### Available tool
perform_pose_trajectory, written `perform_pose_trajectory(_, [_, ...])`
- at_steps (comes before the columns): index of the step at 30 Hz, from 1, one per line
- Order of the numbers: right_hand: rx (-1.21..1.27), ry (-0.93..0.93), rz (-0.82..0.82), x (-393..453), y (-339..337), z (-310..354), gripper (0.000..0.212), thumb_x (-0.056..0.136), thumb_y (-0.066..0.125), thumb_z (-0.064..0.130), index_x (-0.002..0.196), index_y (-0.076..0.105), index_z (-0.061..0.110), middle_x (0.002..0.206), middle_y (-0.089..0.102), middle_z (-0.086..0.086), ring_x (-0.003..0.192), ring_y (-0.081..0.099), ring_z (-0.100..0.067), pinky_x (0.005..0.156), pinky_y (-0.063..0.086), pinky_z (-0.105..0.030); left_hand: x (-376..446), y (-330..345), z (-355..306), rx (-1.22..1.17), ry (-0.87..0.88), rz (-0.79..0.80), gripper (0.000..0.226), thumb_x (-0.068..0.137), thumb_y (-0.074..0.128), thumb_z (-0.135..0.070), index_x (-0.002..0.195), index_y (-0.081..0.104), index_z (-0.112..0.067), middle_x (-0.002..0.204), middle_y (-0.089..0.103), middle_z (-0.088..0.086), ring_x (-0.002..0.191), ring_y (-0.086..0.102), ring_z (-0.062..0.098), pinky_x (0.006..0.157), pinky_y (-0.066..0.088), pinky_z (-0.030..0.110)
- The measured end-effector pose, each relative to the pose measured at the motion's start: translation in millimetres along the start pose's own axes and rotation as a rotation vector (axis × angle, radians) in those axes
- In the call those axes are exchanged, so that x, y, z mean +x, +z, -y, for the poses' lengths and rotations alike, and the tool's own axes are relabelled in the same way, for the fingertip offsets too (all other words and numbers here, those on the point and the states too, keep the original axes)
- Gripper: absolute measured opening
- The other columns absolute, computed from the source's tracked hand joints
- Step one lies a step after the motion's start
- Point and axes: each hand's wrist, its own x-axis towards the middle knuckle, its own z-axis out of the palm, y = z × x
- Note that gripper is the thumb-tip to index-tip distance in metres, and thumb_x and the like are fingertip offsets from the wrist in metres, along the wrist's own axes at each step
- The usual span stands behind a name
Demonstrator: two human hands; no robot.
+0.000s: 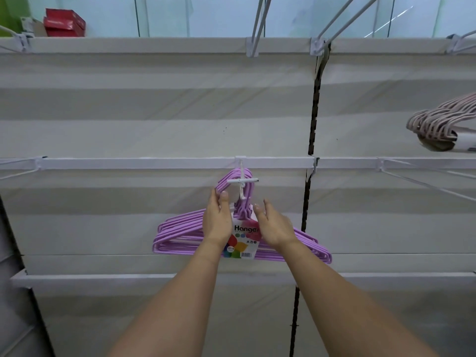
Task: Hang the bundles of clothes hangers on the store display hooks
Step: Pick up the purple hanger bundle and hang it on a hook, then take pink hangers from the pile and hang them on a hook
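A bundle of purple hangers hung on a white display hook jutting from the shelf rail, its hook ends looped over the prong and its long axis running left to right. The left hand pinched the hook ends just below the prong; the right hand hovered released, fingers relaxed, beside the neck. The hook lay directly above both hands, the left nearer. The paper label read "Hanger", with smaller characters and a barcode. A beige bundle hung at far right.
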Motion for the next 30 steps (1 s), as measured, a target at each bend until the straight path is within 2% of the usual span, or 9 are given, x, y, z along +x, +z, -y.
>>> perform_pose_trajectory(3, [-0.059,0.009,0.008,-18,-8,-11,0.061,0.102,0.021,0.049,0.153,0.016,0.015,0.153,0.033,-0.007,0.141,0.029,-0.029,0.117,0.018,-0.043,-18,-3,0,0.148,0.017,-0.053,0.057,0.099,0.027,-0.051,0.146,0.037,-0.021,0.145,0.047,0.005,0.132,0.043,0.027,0.107,0.038,0.048])
perform_pose_trajectory(8, [-0.096,0.02,0.023,-42,-11,-33,0.062,0.101,0.023,0.051,0.152,0.017,0.016,0.154,0.031,-0.006,0.142,0.027,-0.027,0.118,0.017,-0.044,-51,-8,2,0.211,-0.016,-0.106,0.051,0.101,0.031,-0.045,0.142,0.043,-0.018,0.144,0.047,0.005,0.13,0.045,0.025,0.107,0.039,0.041])
perform_pose_trajectory(14, [-0.116,-0.013,-0.033,-80,-12,-54,0.062,0.101,0.027,0.049,0.15,0.023,0.013,0.153,0.034,-0.008,0.139,0.032,-0.027,0.115,0.025,-0.043,-88,-15,14,0.284,-0.046,-0.131,0.045,0.102,0.031,-0.042,0.129,0.056,-0.017,0.119,0.064,0.003,0.104,0.06,0.023,0.082,0.047,0.033])
perform_pose_trajectory(17, [-0.12,0.025,-0.049,-101,-16,-64,0.062,0.1,0.029,0.049,0.15,0.024,0.012,0.151,0.037,-0.01,0.137,0.036,-0.029,0.112,0.028,-0.041,-104,-13,19,0.271,-0.093,-0.066,0.045,0.102,0.03,-0.042,0.125,0.06,-0.016,0.111,0.067,0.004,0.097,0.06,0.023,0.078,0.044,0.03])
perform_pose_trajectory(20, [-0.096,0.088,-0.054,-124,-15,-79,0.065,0.099,0.027,0.052,0.15,0.023,0.012,0.152,0.034,-0.009,0.138,0.034,-0.027,0.113,0.029,-0.042,-123,-7,19,0.263,-0.123,0.007,0.043,0.103,0.031,-0.038,0.113,0.063,-0.01,0.094,0.064,0.008,0.08,0.055,0.023,0.069,0.039,0.029])
perform_pose_trajectory(23, [-0.047,0.187,-0.101,-154,-13,-94,0.061,0.1,0.03,0.049,0.147,0.031,0.011,0.15,0.038,-0.009,0.138,0.035,-0.028,0.112,0.029,-0.039,-146,1,24,0.298,-0.125,0.117,0.044,0.103,0.031,-0.035,0.099,0.063,-0.006,0.098,0.065,0.018,0.078,0.054,0.026,0.069,0.04,0.032])
perform_pose_trajectory(26, [-0.05,0.322,-0.114,-188,-11,-107,0.061,0.1,0.03,0.047,0.148,0.028,0.009,0.152,0.034,-0.011,0.139,0.032,-0.029,0.112,0.025,-0.038,-171,10,29,0.313,-0.133,0.285,0.043,0.103,0.031,-0.034,0.11,0.064,-0.007,0.107,0.065,0.018,0.095,0.059,0.033,0.079,0.044,0.035])
perform_pose_trajectory(28, [-0.07,0.392,-0.126,-211,-10,-118,0.06,0.101,0.03,0.047,0.147,0.031,0.008,0.15,0.038,-0.013,0.137,0.036,-0.031,0.11,0.029,-0.039,-189,14,33,0.329,-0.144,0.404,0.044,0.103,0.031,-0.035,0.122,0.061,-0.01,0.119,0.062,0.017,0.109,0.056,0.034,0.087,0.043,0.036])
perform_pose_trajectory(30, [-0.077,0.443,-0.152,-235,-12,-126,0.058,0.101,0.031,0.045,0.143,0.037,0.005,0.145,0.043,-0.016,0.133,0.04,-0.033,0.107,0.033,-0.039,-203,19,38,0.34,-0.133,0.525,0.045,0.103,0.031,-0.037,0.125,0.06,-0.009,0.126,0.059,0.018,0.115,0.053,0.035,0.094,0.041,0.036])
